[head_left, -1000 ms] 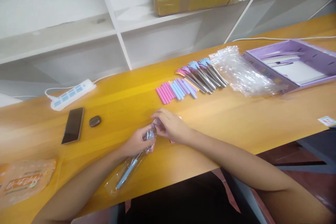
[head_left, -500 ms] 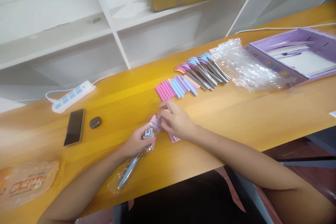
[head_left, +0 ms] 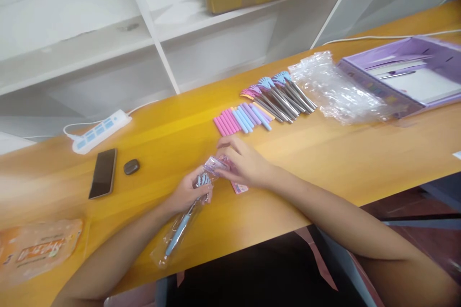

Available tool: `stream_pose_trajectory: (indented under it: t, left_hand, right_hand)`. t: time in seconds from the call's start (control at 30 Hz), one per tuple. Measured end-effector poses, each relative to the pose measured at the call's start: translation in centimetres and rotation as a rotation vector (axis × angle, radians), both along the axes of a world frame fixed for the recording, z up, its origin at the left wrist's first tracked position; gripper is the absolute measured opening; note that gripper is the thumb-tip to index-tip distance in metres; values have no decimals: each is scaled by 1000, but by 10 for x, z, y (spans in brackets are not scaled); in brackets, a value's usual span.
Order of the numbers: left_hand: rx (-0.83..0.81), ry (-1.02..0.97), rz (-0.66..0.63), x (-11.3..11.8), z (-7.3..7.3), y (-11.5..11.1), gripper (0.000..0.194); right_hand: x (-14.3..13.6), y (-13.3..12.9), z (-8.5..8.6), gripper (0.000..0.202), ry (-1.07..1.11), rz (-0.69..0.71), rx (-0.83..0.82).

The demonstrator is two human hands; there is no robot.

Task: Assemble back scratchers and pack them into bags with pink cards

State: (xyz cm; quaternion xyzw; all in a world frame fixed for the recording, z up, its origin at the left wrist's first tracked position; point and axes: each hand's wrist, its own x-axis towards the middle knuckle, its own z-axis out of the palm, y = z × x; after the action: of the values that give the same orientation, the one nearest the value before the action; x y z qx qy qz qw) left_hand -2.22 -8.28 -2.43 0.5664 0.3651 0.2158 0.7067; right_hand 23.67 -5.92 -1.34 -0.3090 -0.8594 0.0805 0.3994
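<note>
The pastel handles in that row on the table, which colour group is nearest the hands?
The pink handles, at the left end of the row. They lie closest to the right hand; the blue handles and purple handles sit farther right.

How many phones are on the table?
1. The phone lies flat on the table, left of both hands, beside a small dark case and below the power strip. Nothing seems to hide another.

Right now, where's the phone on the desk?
In the head view the black phone lies flat on the left part of the wooden desk, just left of a small dark earbud case and below the white power strip.
</note>
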Motion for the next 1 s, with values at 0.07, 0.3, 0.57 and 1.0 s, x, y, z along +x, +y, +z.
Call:
stream_pose_trajectory:
  t: [0.07, 0.3, 0.57, 1.0]
  left_hand:
    - [2, -1, -2, 0, -1, 0, 55]
    - [-2, 19, -17, 0, 0, 0, 59]
    - [9, 67, -88, 1, 8, 2, 51]
    - [13, 52, -85, -2, 4, 2, 66]
  right_hand:
    - [0, 0, 1, 39, -32, 26, -2]
    - [4, 1, 8, 26, 4, -10, 29]
    - [-14, -7, -10, 50, -51, -33, -14]
    - [11, 4, 7, 14, 91, 6, -216]
